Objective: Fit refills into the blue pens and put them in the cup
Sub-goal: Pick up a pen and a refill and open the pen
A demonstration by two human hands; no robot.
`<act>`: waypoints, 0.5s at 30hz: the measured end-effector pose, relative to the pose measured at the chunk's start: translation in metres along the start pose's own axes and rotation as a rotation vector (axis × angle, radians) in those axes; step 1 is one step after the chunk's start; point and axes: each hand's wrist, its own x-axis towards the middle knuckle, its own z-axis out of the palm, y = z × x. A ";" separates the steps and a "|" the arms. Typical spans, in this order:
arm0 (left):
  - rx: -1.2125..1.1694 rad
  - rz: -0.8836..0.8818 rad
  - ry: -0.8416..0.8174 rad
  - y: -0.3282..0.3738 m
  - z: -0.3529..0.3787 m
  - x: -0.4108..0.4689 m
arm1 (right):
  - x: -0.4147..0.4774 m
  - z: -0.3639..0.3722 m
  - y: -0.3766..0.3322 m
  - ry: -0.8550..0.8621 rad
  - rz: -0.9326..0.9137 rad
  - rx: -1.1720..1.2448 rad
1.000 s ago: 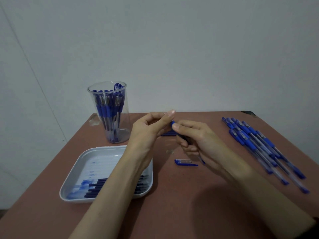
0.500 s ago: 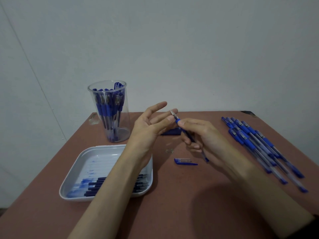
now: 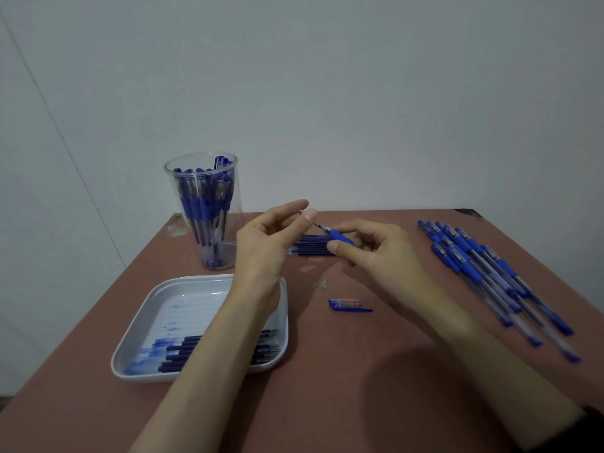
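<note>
The cup [image 3: 209, 223] is crowded, more pens [image 3: 490, 276] wait at right; right hand [image 3: 376, 253] grips one pen [image 3: 340, 238], left hand [image 3: 268, 243] pinching its tip.

A plain indoor work spot, whether home or workshop is unclear: a reddish-brown table [image 3: 359, 403] stands against a bare pale wall [image 3: 359, 93]. Sorted batches suggest hand assembly: a row of blue pens [image 3: 490, 276], a clear cup [image 3: 238, 204] of pens, a white tray [image 3: 137, 341] of dark refills [image 3: 183, 354].

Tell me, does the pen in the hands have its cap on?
Off. The pen shows a bare tip, and a loose blue cap lies on the table.
</note>
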 end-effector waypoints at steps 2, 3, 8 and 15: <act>-0.002 -0.005 0.043 0.001 -0.003 0.002 | 0.001 -0.001 0.004 0.043 -0.023 -0.064; -0.005 -0.007 0.064 0.001 -0.005 0.003 | 0.001 -0.002 0.004 0.063 -0.029 -0.085; -0.100 0.001 0.165 0.006 -0.012 0.006 | 0.003 -0.009 0.007 0.134 -0.004 -0.139; 0.136 -0.061 0.016 0.001 -0.008 0.005 | 0.004 -0.010 0.007 0.141 -0.013 -0.092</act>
